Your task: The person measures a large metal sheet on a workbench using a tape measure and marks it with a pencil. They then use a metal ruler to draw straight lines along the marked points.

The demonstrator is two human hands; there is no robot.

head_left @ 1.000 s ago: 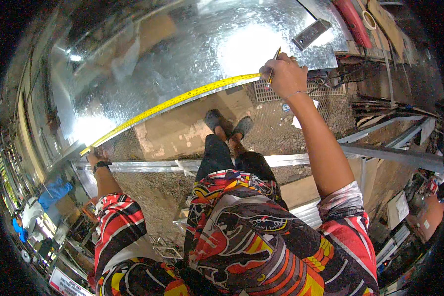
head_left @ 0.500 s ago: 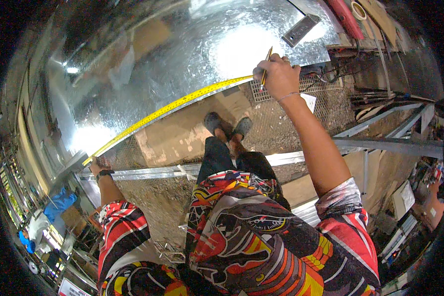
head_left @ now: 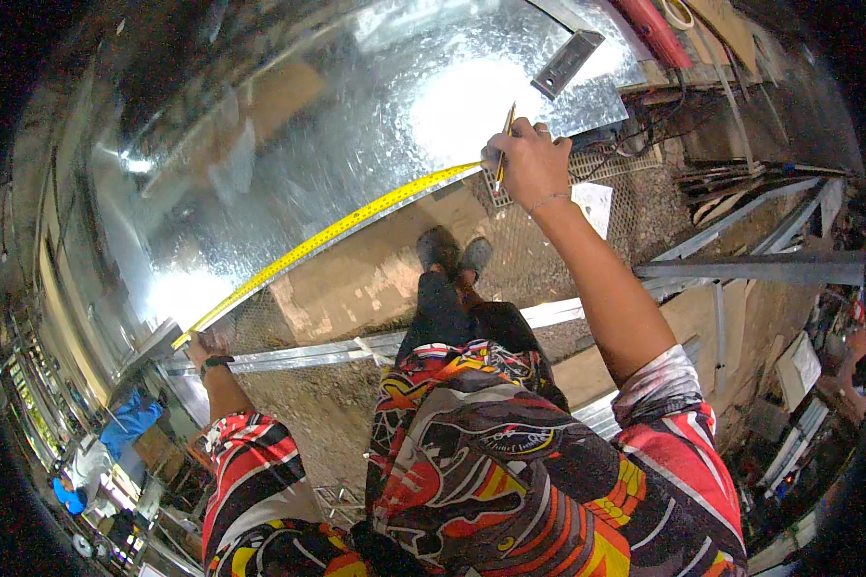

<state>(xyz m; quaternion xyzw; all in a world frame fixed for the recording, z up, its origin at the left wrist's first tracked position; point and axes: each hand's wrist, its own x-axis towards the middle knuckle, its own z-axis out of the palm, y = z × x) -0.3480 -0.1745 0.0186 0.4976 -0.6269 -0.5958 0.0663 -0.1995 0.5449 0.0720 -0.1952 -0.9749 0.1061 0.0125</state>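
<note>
A large shiny sheet of metal (head_left: 356, 125) lies before me, and a yellow tape measure (head_left: 346, 223) stretches along its near edge. At the sheet's left corner, my left hand (head_left: 202, 349) is closed on the end of the tape; its fingertips are partly hidden. Toward the right end of the same edge, my right hand (head_left: 534, 165) is closed around a pencil (head_left: 506, 144), which points up and away from me. The tape runs in under that hand's fingers, and its case cannot be seen. Beyond the right hand, a dark metal square (head_left: 568, 63) rests on the sheet.
Long metal bars (head_left: 751, 268) jut in from the right at about knee height. A pale rail (head_left: 298, 358) crosses by my legs. Wire mesh and a white paper (head_left: 595, 207) lie below the sheet's edge. A red tube (head_left: 652, 31) and tape roll (head_left: 676, 13) sit far right.
The whole view has shifted slightly, so sheet, tape and square appear a little moved. Both hands keep nearly the same places along the edge, still holding the tape and pencil.
</note>
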